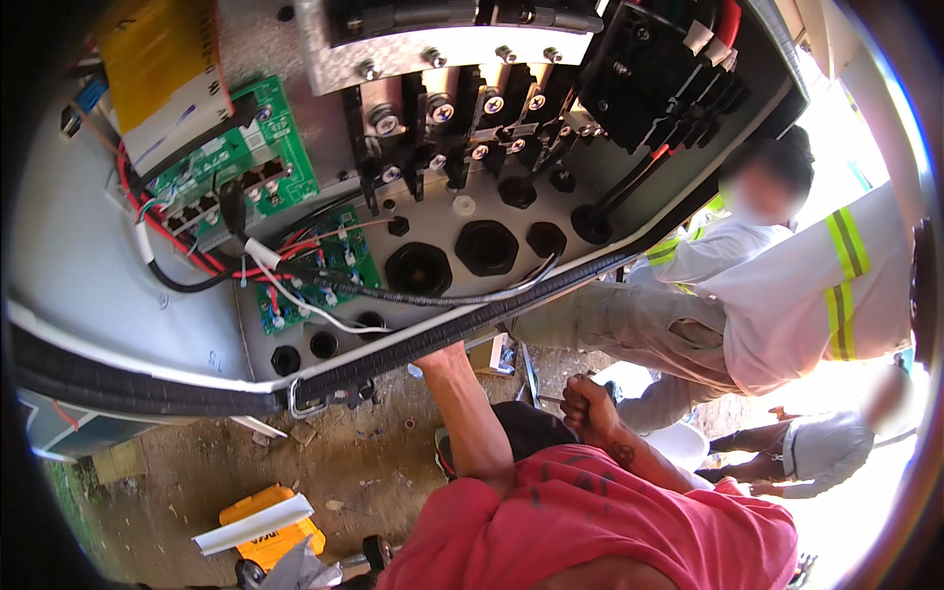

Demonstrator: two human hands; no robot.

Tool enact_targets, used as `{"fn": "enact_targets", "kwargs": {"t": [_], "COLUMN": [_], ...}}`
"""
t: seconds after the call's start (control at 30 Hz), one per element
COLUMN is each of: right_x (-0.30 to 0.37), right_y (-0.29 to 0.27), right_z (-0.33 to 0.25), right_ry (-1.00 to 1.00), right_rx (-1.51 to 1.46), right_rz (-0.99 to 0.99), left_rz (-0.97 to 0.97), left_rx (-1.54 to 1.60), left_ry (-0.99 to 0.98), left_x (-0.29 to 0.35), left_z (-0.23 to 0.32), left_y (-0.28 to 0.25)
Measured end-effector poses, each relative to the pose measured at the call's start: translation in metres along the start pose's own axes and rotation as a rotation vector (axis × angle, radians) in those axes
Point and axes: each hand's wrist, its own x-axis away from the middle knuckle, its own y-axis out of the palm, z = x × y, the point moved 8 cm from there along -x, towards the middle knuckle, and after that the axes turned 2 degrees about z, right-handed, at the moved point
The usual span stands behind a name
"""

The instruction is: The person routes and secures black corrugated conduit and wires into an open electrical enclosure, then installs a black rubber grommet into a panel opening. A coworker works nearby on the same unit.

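In front of me stands an open grey electrical cabinet (521, 221) with a black rubber seal (226, 403) along its lower edge. My left hand (442, 358) reaches up beneath that edge, and its fingers are hidden behind the cabinet. My right hand (594, 413) is closed in a fist lower down and to the right, apart from the cabinet. A thin shaft (551, 399) sticks out of the fist to the left; the kind of tool cannot be made out. Large black cable glands (487, 248) sit in the cabinet floor above my left hand.
Inside the cabinet are green circuit boards (280, 133), terminals with screws (442, 110) and loose cables (393, 293). People in reflective shirts (806, 285) are on the right. A yellow-orange case (258, 508) with a white strip (254, 524) lies on the ground at lower left.
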Motion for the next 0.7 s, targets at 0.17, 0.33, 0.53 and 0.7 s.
{"fn": "enact_targets", "kwargs": {"t": [0.17,0.33,0.53,0.7], "right_x": [0.001,0.001,0.000,0.007], "right_y": [0.012,0.023,0.035,0.043], "right_z": [-0.006,-0.002,0.014,0.018], "right_ry": [-0.094,-0.084,-0.060,-0.035], "right_rx": [0.026,0.014,0.045,-0.005], "right_rz": [0.043,-0.014,0.002,-0.032], "left_rz": [0.246,0.343,0.358,0.310], "left_rx": [-0.258,-0.314,-0.298,-0.335], "left_ry": [0.093,0.082,-0.004,-0.082], "left_x": [0.012,0.024,0.027,0.021], "left_z": [0.008,0.011,0.008,0.006], "left_y": [0.001,0.010,-0.006,-0.027]}}
